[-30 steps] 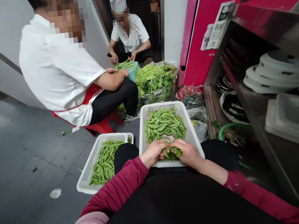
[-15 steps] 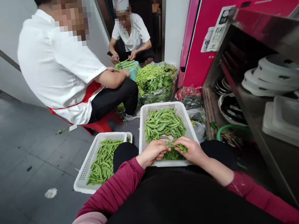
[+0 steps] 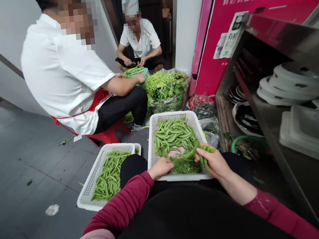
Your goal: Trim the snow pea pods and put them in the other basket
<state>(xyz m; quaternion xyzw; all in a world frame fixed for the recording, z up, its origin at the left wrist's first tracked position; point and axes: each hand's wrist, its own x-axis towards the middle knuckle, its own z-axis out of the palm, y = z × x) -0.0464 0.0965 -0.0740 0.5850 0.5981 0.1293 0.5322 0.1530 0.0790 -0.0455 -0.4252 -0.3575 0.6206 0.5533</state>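
My right hand (image 3: 213, 161) is closed around several snow pea pods (image 3: 203, 156), over the right side of a white perforated basket (image 3: 204, 133) at my lap. My left hand (image 3: 161, 167) is low over the basket's near left edge, its fingers pinched together; what they hold, if anything, is hidden. Inside the basket, a heap of snow peas (image 3: 175, 133) lies at the far end, and a pile of small green trimmings (image 3: 186, 165) at the near end. Between them the pink-looking basket bottom shows through.
A second white basket (image 3: 84, 197) of trimmed-looking pods stands on the floor at left. A co-worker (image 3: 64, 69) sits on a red stool (image 3: 112, 133); another person (image 3: 140, 41) crouches behind a large bag of greens (image 3: 167, 86). At right is a metal shelf (image 3: 267, 130) with dishes.
My hands have parted: the left has moved down and left, the right slightly right with the pods. The seated co-worker's hand has shifted right.
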